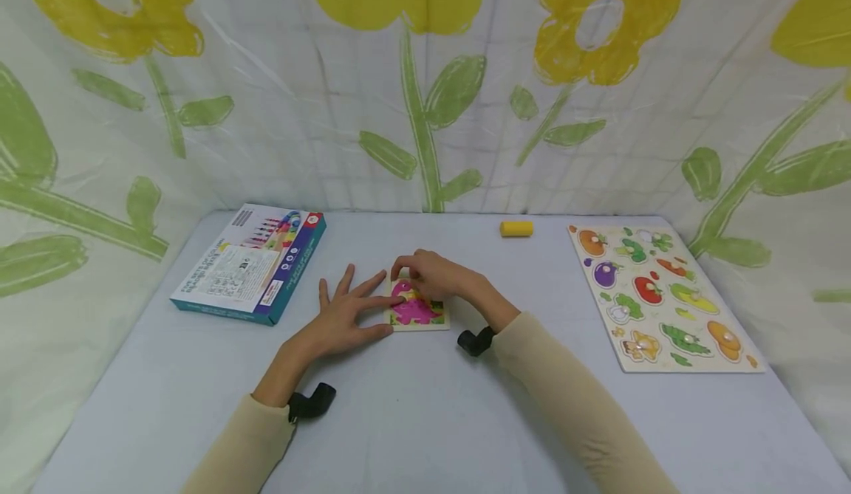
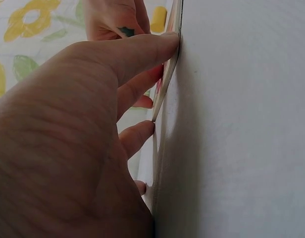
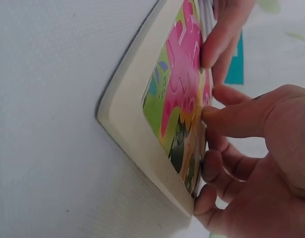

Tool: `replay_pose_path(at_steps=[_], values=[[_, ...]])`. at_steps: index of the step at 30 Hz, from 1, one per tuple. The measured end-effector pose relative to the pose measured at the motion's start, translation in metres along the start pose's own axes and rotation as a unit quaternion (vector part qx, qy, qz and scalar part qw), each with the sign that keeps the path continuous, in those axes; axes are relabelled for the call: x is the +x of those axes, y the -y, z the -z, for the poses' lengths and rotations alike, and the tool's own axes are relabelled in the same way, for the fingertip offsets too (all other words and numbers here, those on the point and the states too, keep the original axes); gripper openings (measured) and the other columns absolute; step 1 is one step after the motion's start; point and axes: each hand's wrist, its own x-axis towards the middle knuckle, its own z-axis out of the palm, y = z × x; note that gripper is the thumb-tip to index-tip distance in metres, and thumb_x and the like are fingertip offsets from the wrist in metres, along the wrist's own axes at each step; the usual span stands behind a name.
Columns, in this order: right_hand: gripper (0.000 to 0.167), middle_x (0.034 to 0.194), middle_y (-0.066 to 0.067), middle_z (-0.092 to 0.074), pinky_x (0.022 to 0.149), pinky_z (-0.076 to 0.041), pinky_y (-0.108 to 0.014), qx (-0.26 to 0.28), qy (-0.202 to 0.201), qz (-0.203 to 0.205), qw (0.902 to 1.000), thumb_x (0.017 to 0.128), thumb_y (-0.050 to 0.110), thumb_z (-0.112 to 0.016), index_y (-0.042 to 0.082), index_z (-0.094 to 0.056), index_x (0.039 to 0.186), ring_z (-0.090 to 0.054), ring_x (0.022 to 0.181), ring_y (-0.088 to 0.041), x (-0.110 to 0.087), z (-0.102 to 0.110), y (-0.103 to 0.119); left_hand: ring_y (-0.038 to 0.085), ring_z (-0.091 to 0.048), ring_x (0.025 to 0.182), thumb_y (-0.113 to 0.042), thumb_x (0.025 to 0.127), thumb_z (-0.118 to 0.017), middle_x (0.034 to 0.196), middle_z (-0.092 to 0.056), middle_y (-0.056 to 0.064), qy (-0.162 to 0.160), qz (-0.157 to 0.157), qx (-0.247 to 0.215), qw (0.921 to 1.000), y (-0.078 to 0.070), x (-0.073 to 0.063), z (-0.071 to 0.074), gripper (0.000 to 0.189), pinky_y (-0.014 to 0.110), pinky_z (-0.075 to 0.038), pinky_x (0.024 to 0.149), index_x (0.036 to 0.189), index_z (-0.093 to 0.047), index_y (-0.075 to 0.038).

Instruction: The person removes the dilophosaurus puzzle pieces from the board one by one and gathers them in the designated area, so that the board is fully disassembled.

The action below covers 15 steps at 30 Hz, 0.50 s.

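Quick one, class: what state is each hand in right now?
Left hand: open and spread, touching the pink dinosaur puzzle.
Right hand: curled at the puzzle; whether it pinches anything cannot be told.

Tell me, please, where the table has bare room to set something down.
Free: between the cardboard box and yellow cylinder; between that cylinder, the right hand and the vegetable puzzle; near side, between the sleeves. Crowded: the dinosaur puzzle, touched by that hand and the left hand.
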Motion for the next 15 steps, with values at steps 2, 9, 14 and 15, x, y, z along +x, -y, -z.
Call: replay_pose_path(at_steps=[2,9,14,15], values=[[0.035,0.112,-0.010,-0.060,0.082,-0.051,-0.029,0.001,-0.005,-0.004,1.0000,0.105,0.003,-0.051,0.020,-0.065,0.132,-0.056,0.097,-0.019,-0.0002,-0.0007,0.0003,0.057,0.005,0.163,-0.044,0.096,-0.072,0.177,-0.029,0.008,0.001,0.001,0.001,1.0000,-0.0004,-0.0005,0.0002,0.049,0.086,0.020,0.114,0.143,-0.068,-0.030],[0.038,0.122,-0.013,-0.059,0.094,-0.055,-0.038,0.018,-0.027,-0.016,0.9994,0.101,-0.001,-0.053,0.021,-0.066,0.129,-0.057,0.108,-0.022,-0.0018,-0.0035,0.0018,0.056,0.006,0.163,-0.044,0.096,-0.072,0.177,-0.028,0.007,0.002,0.003,0.000,1.0000,0.0003,-0.0010,0.0001,0.049,0.086,0.020,0.115,0.143,-0.068,-0.030],[0.037,0.125,-0.014,-0.061,0.101,-0.056,-0.042,0.020,-0.040,-0.011,0.9989,0.102,-0.001,-0.053,0.020,-0.067,0.129,-0.060,0.113,-0.024,-0.0033,-0.0050,0.0026,0.057,0.004,0.163,-0.043,0.096,-0.073,0.176,-0.030,0.008,-0.001,-0.002,-0.001,1.0000,0.0007,-0.0006,-0.0004,0.048,0.087,0.019,0.114,0.142,-0.069,-0.030],[0.037,0.125,-0.014,-0.062,0.101,-0.056,-0.043,0.022,-0.041,-0.010,0.9989,0.102,-0.002,-0.052,0.020,-0.067,0.128,-0.061,0.114,-0.025,-0.0037,-0.0055,0.0026,0.057,0.004,0.163,-0.043,0.096,-0.073,0.176,-0.030,0.008,-0.001,-0.003,-0.002,1.0000,0.0008,-0.0008,-0.0007,0.048,0.087,0.019,0.114,0.142,-0.069,-0.029]])
